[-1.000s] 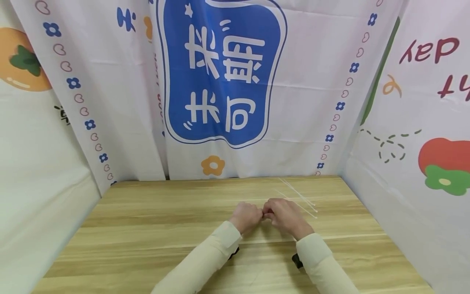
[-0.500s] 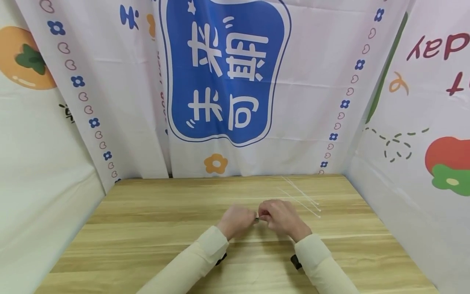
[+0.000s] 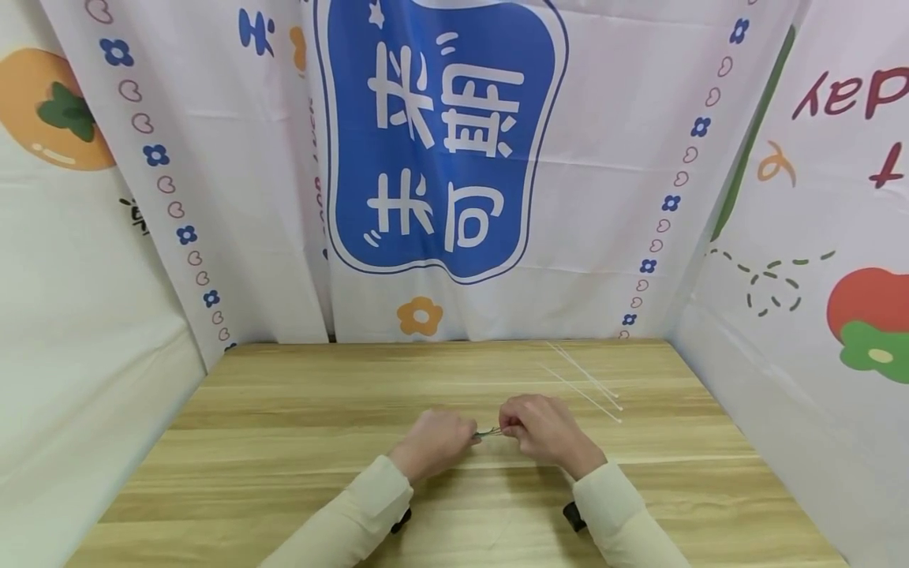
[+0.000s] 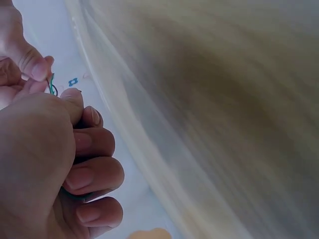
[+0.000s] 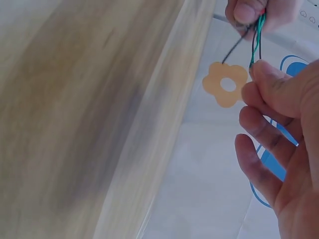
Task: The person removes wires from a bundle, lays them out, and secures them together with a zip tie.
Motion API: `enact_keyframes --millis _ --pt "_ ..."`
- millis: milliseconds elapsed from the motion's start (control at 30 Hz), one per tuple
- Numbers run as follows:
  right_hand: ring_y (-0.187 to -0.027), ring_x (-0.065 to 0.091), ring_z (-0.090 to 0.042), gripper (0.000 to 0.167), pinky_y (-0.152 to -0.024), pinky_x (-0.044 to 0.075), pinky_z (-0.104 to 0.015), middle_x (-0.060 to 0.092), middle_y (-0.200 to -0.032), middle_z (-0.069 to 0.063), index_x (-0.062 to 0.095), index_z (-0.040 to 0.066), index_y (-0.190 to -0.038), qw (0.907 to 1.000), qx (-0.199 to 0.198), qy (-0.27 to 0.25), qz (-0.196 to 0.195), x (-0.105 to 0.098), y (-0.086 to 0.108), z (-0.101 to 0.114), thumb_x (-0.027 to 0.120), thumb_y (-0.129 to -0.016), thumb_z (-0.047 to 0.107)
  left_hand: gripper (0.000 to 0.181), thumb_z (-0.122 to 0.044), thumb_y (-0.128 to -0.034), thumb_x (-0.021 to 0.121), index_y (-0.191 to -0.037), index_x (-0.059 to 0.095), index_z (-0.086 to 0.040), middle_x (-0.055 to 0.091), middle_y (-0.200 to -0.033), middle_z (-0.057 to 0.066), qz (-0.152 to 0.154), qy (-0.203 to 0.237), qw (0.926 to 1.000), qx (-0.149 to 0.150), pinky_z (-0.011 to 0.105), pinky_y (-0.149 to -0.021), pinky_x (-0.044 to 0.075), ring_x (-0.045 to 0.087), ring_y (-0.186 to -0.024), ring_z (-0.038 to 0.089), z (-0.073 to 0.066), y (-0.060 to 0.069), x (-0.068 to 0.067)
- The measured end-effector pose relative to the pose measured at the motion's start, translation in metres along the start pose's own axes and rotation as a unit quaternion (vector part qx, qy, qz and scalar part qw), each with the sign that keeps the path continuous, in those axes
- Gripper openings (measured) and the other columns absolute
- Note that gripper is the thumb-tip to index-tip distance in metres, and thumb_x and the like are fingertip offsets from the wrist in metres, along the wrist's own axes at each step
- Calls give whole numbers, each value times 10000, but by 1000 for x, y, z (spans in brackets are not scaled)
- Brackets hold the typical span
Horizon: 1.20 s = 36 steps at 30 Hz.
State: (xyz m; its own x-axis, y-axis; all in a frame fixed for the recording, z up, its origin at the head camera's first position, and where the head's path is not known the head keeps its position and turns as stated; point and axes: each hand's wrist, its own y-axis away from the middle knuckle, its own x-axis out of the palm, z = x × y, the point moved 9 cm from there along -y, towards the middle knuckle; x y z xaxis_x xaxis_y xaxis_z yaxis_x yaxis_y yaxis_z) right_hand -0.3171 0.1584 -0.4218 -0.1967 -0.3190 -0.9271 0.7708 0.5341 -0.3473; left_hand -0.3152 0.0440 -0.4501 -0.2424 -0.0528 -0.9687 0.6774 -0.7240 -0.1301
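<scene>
A thin bundle of green and dark strands stretches between the two hands above the table. The left hand pinches its left part, the fingers curled in towards the palm in the left wrist view. Thumb and forefinger of the right hand pinch the other end; its remaining fingers are loosely bent in the right wrist view. There the green strands run beside dark ones, a dark end sticks out to one side, and a bit of red shows by the left hand.
Several thin white sticks or ties with small knobbed ends lie on the wooden table, behind and right of the right hand. A printed curtain hangs along the table's back edge, with white cloth at both sides.
The left hand has moved left and towards the person, away from the right hand, so more of the strands shows between them. The right hand has shifted slightly nearer the person.
</scene>
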Motion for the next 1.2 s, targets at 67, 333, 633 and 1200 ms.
enact_keyframes --millis 67,333,633,1200 --pt "-668 492 12 247 -573 404 -187 624 -763 170 671 286 -790 10000 15 -19 26 0 1 0 805 -915 120 281 -373 -1073 619 -883 677 -175 562 -666 -75 63 125 9999 -56 241 -468 411 418 -557 50 3 6 1" --pt "-634 458 9 265 -555 383 -187 616 -740 167 669 279 -780 10000 -15 -60 15 1 5 0 788 -921 89 266 -356 -1085 594 -938 694 -159 632 -694 -53 56 297 9995 -78 271 -525 472 522 -591 77 14 28 2" --pt "-636 449 18 260 -579 391 -182 628 -745 158 668 263 -780 9994 -229 -201 -189 -1 10 1 802 -906 80 240 -331 -1085 598 -931 673 -162 638 -704 -51 102 673 9974 -224 305 -532 476 509 -594 71 29 49 7" --pt "-652 443 5 256 -615 393 -201 568 -739 180 653 284 -784 9995 -7 -305 71 2 16 -3 792 -935 130 245 -312 -1090 589 -905 624 -156 601 -672 -49 -33 672 9976 -161 303 -513 416 474 -572 77 35 69 4"
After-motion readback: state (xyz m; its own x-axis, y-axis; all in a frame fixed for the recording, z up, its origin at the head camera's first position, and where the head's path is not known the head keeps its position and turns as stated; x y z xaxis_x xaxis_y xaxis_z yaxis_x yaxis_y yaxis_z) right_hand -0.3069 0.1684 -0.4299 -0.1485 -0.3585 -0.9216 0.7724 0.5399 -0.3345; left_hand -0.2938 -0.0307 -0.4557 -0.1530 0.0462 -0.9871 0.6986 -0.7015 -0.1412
